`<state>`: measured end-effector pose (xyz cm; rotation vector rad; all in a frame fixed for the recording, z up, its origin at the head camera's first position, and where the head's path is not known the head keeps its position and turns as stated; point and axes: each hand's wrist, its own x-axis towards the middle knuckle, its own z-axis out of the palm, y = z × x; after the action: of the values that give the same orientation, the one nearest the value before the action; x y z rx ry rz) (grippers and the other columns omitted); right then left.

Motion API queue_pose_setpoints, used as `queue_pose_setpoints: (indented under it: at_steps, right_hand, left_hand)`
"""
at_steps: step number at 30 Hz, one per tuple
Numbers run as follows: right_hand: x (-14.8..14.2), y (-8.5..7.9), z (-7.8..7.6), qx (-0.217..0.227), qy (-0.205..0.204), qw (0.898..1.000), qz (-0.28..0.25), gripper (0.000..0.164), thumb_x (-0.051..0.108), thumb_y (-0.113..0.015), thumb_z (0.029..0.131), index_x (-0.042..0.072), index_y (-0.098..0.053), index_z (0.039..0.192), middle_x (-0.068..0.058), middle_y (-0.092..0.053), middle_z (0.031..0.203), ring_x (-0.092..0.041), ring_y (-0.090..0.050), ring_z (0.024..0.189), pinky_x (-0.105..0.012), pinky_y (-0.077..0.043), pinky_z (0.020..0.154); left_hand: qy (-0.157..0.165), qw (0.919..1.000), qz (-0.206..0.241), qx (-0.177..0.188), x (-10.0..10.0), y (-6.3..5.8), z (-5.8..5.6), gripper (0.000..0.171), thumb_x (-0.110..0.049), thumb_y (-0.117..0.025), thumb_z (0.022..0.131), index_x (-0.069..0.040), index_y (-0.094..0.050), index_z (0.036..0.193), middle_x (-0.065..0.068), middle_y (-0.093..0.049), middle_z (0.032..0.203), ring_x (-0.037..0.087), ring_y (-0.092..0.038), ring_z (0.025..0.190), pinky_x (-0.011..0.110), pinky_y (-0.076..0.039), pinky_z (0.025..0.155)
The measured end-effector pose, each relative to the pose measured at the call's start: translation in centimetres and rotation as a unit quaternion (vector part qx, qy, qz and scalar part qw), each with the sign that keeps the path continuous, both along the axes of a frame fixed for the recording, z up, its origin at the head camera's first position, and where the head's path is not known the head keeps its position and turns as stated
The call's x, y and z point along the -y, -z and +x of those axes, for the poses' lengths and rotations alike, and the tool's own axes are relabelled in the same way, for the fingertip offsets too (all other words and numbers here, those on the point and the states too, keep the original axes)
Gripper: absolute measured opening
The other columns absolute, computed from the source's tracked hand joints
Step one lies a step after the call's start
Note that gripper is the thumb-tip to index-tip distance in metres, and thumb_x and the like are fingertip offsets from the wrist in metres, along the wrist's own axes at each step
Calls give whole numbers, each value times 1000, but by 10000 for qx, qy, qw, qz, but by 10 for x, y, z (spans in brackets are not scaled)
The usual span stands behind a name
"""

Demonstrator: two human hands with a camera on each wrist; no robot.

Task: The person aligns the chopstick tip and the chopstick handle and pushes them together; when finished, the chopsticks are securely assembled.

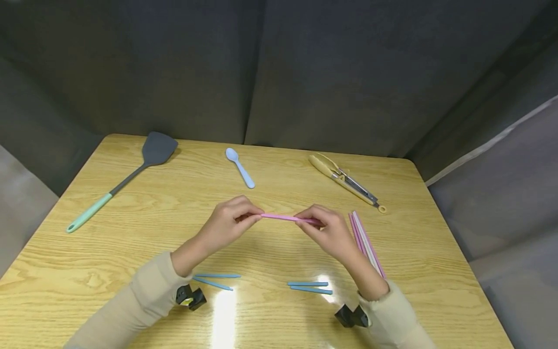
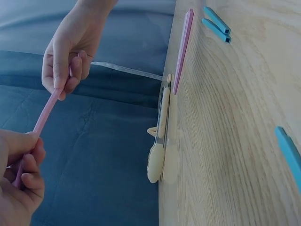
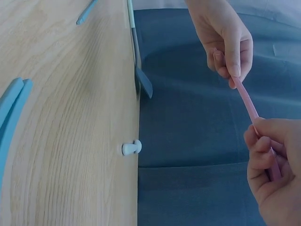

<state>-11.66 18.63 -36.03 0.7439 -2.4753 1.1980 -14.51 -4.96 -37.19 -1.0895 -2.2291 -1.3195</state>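
Both hands hold one slim pink stick (image 1: pixel 280 217) between them, raised above the table. My left hand (image 1: pixel 231 219) pinches its left end between thumb and fingers. Farther along, my right hand (image 1: pixel 327 230) grips the right part, thumb on top and fingers curled beneath. In the left wrist view the bare middle of the pink stick (image 2: pixel 47 112) runs between the two hands. Beside the right forearm lies a bundle of pink and white sticks (image 1: pixel 366 242), partly hidden by the arm. Blue sticks (image 1: pixel 307 284) lie in two pairs nearer me.
A spatula (image 1: pixel 159 148) with a mint handle lies at the back left. Behind the hands are a light blue spoon (image 1: pixel 240 169) and yellow-tipped tongs (image 1: pixel 344 180). Dark curtains (image 1: pixel 279 72) hang behind the wooden table (image 1: pixel 131 232).
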Motion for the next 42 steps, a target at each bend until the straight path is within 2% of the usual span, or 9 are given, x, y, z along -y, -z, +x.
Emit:
queue_pose_setpoints:
  at_steps: [5,14,17,23,26,31,36,39,42]
  right_hand:
    - [-2,-1,1,-148,-234,9996,-68,10,-4,-68,74,1,-67,82,-5,-63,73,-5,-48,58,-21,-44,49]
    - [-5,-2,2,-34,-455,9989,-95,13,-6,-66,75,3,-67,83,-2,-62,75,-7,-54,63,-21,-48,56]
    - [-4,-4,2,88,-273,9996,50,11,-3,-66,77,4,-67,84,-1,-62,75,-7,-53,64,-21,-48,57]
    - [-2,-6,-1,437,281,9960,726,7,4,-68,78,7,-67,84,1,-60,76,-9,-53,66,-23,-48,60]
    - [-5,-7,0,299,327,9933,1068,8,4,-68,77,9,-68,84,2,-59,79,-12,-53,73,-23,-49,64]
    - [-9,-7,1,-397,133,9889,1424,11,1,-70,74,9,-70,82,0,-57,81,-14,-50,76,-22,-47,62]
    - [-21,-5,1,-675,175,9850,1577,10,2,-70,75,9,-68,81,2,-57,78,-10,-50,70,-23,-44,59]
    - [-35,-1,3,-508,533,9834,1659,11,2,-70,75,10,-68,82,3,-57,76,-8,-49,65,-22,-42,54]
    - [-53,5,5,-69,1022,9787,1778,10,3,-69,76,9,-67,84,3,-56,75,-9,-47,62,-23,-39,51]
  left_hand:
    - [200,9998,48,-10,-1,0,3,6,0,-67,77,-3,-68,82,-1,-56,72,4,-41,57,16,-36,47]
    - [339,9991,124,-201,0,2,3,10,3,-67,76,-3,-68,84,-1,-56,72,4,-39,57,16,-35,47]
    - [234,9995,82,-185,-2,3,3,9,2,-66,76,-3,-68,84,-1,-56,73,4,-40,57,16,-35,47]
    - [-22,9998,-81,182,-6,8,0,8,-2,-66,79,-2,-68,86,0,-56,73,5,-41,58,17,-37,48]
    - [-25,9996,-92,261,-7,10,-1,7,-3,-66,79,-3,-69,85,-1,-57,73,4,-42,59,16,-37,48]
    - [60,9993,-127,342,-6,10,-2,7,-3,-65,80,-4,-69,86,-1,-60,77,5,-45,60,17,-39,50]
    - [73,9961,-510,712,-3,8,-1,32,-5,-67,79,-6,-61,110,5,-55,104,14,-51,84,24,-44,64]
    - [-22,9917,-756,1036,3,9,-2,53,-5,-68,77,-10,-47,126,8,-45,120,20,-46,99,30,-44,73]
    - [-60,9891,-821,1222,9,13,-4,61,-4,-68,78,-9,-40,132,9,-40,124,22,-43,103,33,-43,75]
